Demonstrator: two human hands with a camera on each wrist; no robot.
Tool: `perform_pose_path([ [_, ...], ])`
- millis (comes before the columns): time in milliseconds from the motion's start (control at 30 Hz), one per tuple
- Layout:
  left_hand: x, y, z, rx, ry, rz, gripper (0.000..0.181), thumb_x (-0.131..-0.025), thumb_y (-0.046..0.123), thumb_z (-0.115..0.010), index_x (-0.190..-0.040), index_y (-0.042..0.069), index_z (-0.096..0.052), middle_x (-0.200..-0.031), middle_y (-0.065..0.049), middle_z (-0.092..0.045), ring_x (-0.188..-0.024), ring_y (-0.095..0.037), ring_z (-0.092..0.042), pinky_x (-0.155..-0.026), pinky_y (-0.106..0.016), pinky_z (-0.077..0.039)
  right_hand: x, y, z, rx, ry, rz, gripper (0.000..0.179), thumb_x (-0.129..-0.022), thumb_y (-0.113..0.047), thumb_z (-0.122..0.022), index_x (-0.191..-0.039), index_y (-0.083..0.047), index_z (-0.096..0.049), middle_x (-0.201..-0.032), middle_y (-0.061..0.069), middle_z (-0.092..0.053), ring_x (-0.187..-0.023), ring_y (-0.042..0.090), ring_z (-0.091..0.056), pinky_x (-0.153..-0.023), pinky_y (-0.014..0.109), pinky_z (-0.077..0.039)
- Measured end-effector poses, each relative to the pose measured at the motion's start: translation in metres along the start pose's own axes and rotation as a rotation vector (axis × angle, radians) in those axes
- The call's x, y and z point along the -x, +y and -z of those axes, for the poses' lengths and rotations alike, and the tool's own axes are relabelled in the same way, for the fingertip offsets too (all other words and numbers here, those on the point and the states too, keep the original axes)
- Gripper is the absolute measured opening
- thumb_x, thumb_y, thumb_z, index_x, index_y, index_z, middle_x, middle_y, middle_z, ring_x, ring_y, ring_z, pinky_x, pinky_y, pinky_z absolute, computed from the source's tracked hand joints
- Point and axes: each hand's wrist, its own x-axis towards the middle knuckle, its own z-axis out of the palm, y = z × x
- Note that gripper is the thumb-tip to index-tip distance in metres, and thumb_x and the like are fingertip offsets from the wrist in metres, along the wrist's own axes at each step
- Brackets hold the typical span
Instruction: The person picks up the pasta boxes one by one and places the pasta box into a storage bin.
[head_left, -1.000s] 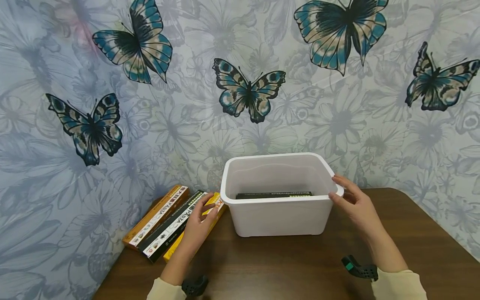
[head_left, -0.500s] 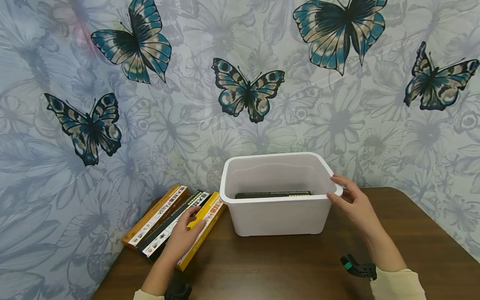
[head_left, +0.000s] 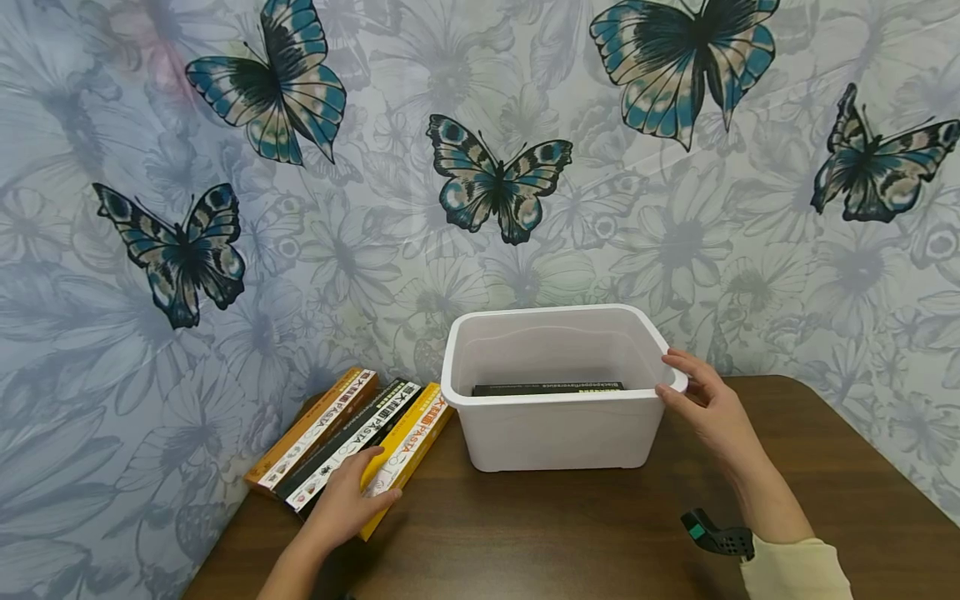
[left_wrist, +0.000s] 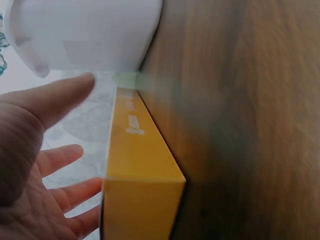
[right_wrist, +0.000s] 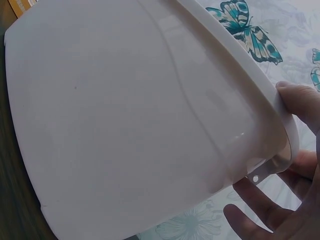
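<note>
Three long pasta boxes lie side by side at the left: a brown one, a black one and a yellow one. My left hand is at the near end of the yellow box, its thumb apart from the top. In the left wrist view, the fingertips meet the box's left side and the thumb stands out straight. A white plastic bin stands at the centre, with a black box inside, mostly hidden by the front wall. My right hand grips the bin's right rim, thumb in front.
The brown wooden table ends at a wall covering with butterflies close behind the bin and boxes. The yellow box's far end is right by the bin's left side. A black strap is on the right wrist.
My left hand has drawn back along the yellow box to its near end. The yellow box shifted slightly toward me and away from the black one. My right hand stays on the rim.
</note>
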Motion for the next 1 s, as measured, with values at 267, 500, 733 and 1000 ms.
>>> perform_pose_path([
  [267, 0.007, -0.016, -0.004, -0.024, -0.038, 0.004, 0.088, -0.074, 0.033, -0.088, -0.145, 0.004, -0.046, -0.144, -0.023, -0.05, -0.131, -0.045, -0.049, -0.101, -0.06, -0.045, 0.001, 0.001, -0.001, 0.001, 0.007, 0.004, 0.054, -0.099, -0.024, -0.063, -0.148, -0.01, -0.046, -0.158, 0.01, -0.034, -0.105, -0.004, -0.05, -0.079, 0.01, -0.048],
  [500, 0.005, -0.022, -0.007, -0.095, -0.001, 0.021, 0.099, -0.066, 0.029, -0.092, -0.146, -0.002, -0.042, -0.14, -0.025, -0.053, -0.122, -0.044, -0.056, -0.097, -0.059, -0.048, 0.0, 0.002, -0.002, -0.008, 0.015, 0.016, 0.053, -0.099, -0.023, -0.063, -0.148, -0.01, -0.047, -0.158, 0.007, -0.035, -0.105, -0.001, -0.051, -0.079, 0.011, -0.048],
  [733, 0.003, -0.02, -0.005, -0.136, 0.032, 0.077, 0.102, -0.063, 0.029, -0.092, -0.141, -0.012, -0.042, -0.13, -0.028, -0.059, -0.108, -0.036, -0.061, -0.091, -0.054, -0.05, -0.001, 0.001, -0.001, -0.003, 0.018, 0.018, 0.053, -0.099, -0.023, -0.063, -0.148, -0.011, -0.047, -0.159, 0.01, -0.035, -0.104, 0.0, -0.05, -0.079, 0.011, -0.047],
  [1000, 0.004, -0.023, -0.004, -0.143, 0.055, 0.143, 0.09, -0.065, 0.032, -0.09, -0.135, -0.009, -0.05, -0.12, -0.023, -0.064, -0.099, -0.031, -0.063, -0.084, -0.051, -0.052, 0.0, 0.005, -0.003, -0.002, 0.034, 0.037, 0.052, -0.098, -0.021, -0.063, -0.147, -0.01, -0.048, -0.158, 0.005, -0.037, -0.105, -0.001, -0.051, -0.079, 0.011, -0.048],
])
